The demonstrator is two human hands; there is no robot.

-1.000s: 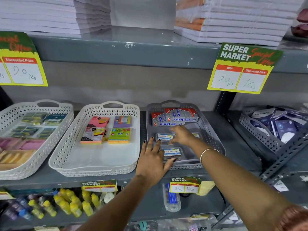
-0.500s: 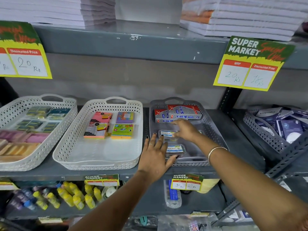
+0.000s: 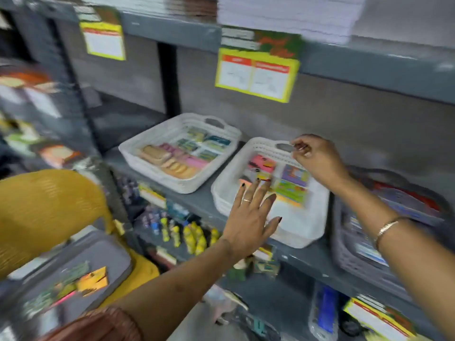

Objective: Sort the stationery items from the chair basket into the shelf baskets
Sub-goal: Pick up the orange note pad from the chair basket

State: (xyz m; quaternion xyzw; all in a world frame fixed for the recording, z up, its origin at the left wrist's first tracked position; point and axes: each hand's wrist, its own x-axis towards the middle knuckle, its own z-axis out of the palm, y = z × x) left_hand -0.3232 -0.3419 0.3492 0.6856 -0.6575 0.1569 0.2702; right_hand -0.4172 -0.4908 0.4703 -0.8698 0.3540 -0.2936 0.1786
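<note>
The frame is motion-blurred. A grey basket [image 3: 103,252] on the yellow chair [image 3: 49,203] at lower left holds a few coloured packets [image 3: 92,281]. On the shelf stand two white baskets: the left white basket [image 3: 138,153] holds erasers, the middle white basket [image 3: 295,232] holds sticky-note pads [image 3: 294,183]. A grey shelf basket [image 3: 344,252] sits at the right. My left hand [image 3: 251,217] hovers with fingers spread over the middle basket's front. My right hand [image 3: 317,156] is above that basket's far handle, fingers loosely curled, holding nothing that I can make out.
Yellow price tags [image 3: 256,75] hang from the upper shelf, under stacked paper [image 3: 283,18]. The lower shelf carries small yellow bottles [image 3: 194,237] and packets. A dark upright post [image 3: 73,94] separates this shelf unit from the left one.
The view has swung left, bringing the chair and its basket into sight. Both hands have left the grey shelf basket and now sit over the middle white basket.
</note>
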